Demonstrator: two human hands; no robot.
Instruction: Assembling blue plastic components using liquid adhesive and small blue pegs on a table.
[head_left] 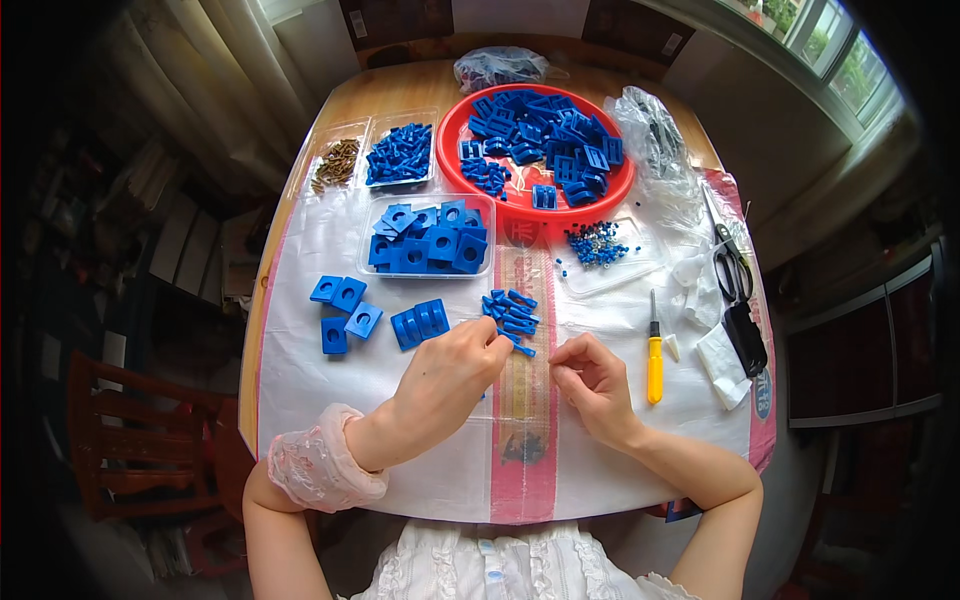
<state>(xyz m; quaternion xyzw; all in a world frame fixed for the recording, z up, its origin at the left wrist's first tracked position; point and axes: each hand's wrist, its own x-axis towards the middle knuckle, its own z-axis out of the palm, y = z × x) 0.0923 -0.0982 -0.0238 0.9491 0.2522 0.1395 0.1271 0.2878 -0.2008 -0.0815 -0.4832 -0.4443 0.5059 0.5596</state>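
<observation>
My left hand (452, 362) is closed, palm down, over the near edge of a small pile of slim blue plastic pegs (512, 312). One blue peg (525, 350) sticks out by its fingertips and appears pinched; the grip is partly hidden. To the right, my right hand (597, 388) is closed with thumb and forefinger together; anything between them is too small to make out. Beside the left hand lies a row of blue curved blocks (420, 325) pressed together. Several loose blue square pieces with round holes (347, 294) lie farther left.
A clear tub (374, 272) holds more square pieces. Behind it stand trays of brown screws (338, 164) and blue pegs (400, 153). A red basin (447, 150) holds blue parts. Tiny beads (597, 245), a yellow screwdriver (654, 368), black scissors (734, 270) and plastic bags (655, 150) occupy the right.
</observation>
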